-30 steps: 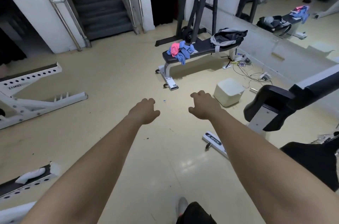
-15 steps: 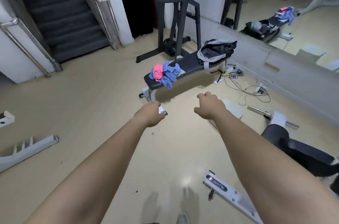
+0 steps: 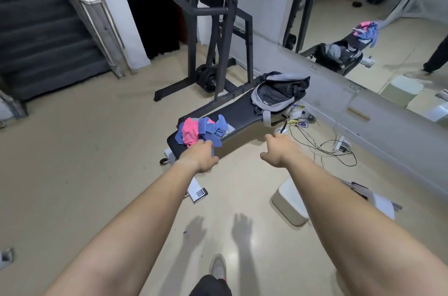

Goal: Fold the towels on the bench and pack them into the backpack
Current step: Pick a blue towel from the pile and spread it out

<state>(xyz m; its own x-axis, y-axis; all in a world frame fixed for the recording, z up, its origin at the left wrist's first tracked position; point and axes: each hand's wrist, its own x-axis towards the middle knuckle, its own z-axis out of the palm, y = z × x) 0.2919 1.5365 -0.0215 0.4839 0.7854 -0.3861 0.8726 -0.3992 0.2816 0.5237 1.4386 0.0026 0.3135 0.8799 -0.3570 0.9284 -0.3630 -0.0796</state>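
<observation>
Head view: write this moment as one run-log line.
stage: reach | left hand at crumpled pink-and-blue towels, grip unclear | right hand open, empty | grey-and-black backpack open on black padded bench | none folded

Left hand (image 3: 202, 157) and right hand (image 3: 278, 150) are reaching toward crumpled towels (image 3: 201, 129) lying on a bench (image 3: 242, 111), backpack (image 3: 278, 94) sitting at its far end.
</observation>
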